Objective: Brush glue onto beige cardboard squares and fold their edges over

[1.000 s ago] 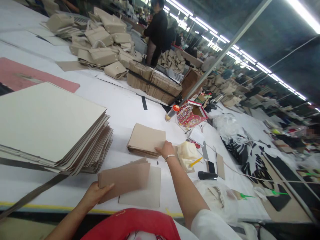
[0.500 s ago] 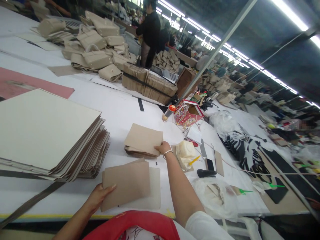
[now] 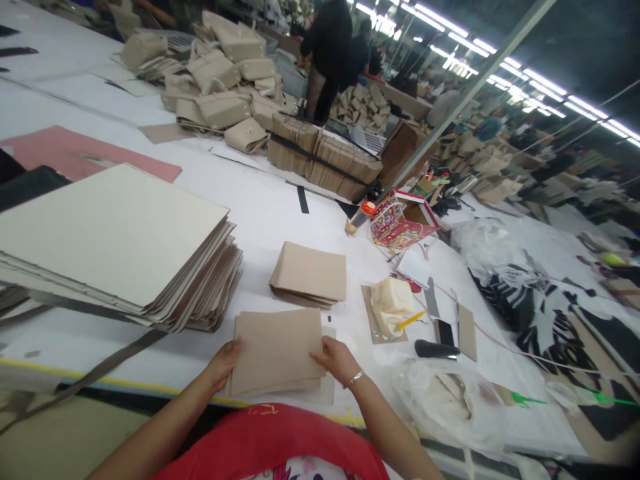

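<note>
Between my two hands, near the table's front edge, lie tan rectangular sheets (image 3: 278,350), with a paler sheet (image 3: 327,387) showing beneath at the right. My left hand (image 3: 225,363) grips their left edge, thumb on top. At the opposite edge my right hand (image 3: 336,359) pinches the top sheet; its fingers are partly hidden under it. Just beyond lies a neat stack of similar tan sheets (image 3: 313,272), touched by neither hand. To the left rises a tall pile of large cream boards (image 3: 115,233) with uneven edges.
Right of the stack stand a cream block (image 3: 393,303) with a yellow stick, a black-handled tool (image 3: 436,349) and a clear plastic bag (image 3: 450,407). Farther back are a red patterned paper bag (image 3: 400,223), a strapped bundle (image 3: 325,157) and heaped beige bags (image 3: 215,80). A person (image 3: 327,53) stands behind.
My right hand has come back from the far stack to the right edge of the near sheets. A tan sheet now lies across their top between both hands. The view has shifted slightly.
</note>
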